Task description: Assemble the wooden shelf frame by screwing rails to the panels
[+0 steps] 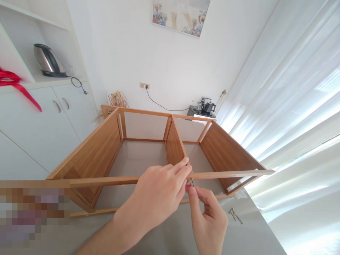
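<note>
My left hand [160, 189] lies over the front top rail [220, 175] of a wooden frame, gripping it where the middle divider panel [176, 145] meets it. Its fingers reach across onto the divider's top edge, and the thumb is hidden. Just below that joint, my right hand [208, 214] pinches a small metal screw [192, 181] between thumb and forefinger. The screw stands almost upright at the underside of the rail; whether it touches the wood I cannot tell. Several loose screws [235, 215] lie on the grey table to the right.
The frame's left side panel [98, 152] and right side panel [228, 152] stand upright on the grey table [255, 233]. White cabinets with a kettle [47, 60] are at the left. A small stand [202, 113] with another kettle is behind; sheer curtains [300, 117] hang at the right.
</note>
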Motion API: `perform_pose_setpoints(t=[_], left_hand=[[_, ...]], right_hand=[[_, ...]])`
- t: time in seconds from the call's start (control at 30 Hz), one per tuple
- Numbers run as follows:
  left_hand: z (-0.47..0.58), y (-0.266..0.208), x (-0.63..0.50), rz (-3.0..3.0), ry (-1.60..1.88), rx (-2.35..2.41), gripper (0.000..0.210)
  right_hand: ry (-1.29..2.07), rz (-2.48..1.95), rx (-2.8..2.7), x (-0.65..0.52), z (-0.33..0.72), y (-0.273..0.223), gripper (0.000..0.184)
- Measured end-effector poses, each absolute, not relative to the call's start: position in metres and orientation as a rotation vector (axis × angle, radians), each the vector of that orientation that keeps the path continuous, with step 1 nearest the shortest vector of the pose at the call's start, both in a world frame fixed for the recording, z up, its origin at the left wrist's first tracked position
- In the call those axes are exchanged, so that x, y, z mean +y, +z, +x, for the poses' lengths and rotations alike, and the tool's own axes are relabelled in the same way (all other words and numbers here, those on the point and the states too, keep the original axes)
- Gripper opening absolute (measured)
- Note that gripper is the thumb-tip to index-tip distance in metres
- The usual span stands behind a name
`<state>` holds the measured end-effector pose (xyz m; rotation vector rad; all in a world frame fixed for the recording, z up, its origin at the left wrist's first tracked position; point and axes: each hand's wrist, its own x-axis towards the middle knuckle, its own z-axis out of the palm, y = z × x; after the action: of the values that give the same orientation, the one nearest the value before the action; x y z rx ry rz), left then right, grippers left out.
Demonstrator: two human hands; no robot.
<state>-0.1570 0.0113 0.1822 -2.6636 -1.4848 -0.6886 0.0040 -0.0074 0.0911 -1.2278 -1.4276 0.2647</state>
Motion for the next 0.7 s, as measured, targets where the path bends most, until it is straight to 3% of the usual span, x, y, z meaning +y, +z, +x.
perform_pose_setpoints(t=[0.33,0.7], left_hand=[[-0.1568,0.1827,0.0104,-2.668,-0.689,-1.488,0.026],[-0.1577,0.182,0.0112,-2.661,-0.677,-1.463,0.028]], right_hand=[[0.002,-1.254,-1.489,-0.0088,0.0029,0.0992,0.011],[0.083,-1.278,-1.456,-0.0106,0.0011,0.0942,0.012]])
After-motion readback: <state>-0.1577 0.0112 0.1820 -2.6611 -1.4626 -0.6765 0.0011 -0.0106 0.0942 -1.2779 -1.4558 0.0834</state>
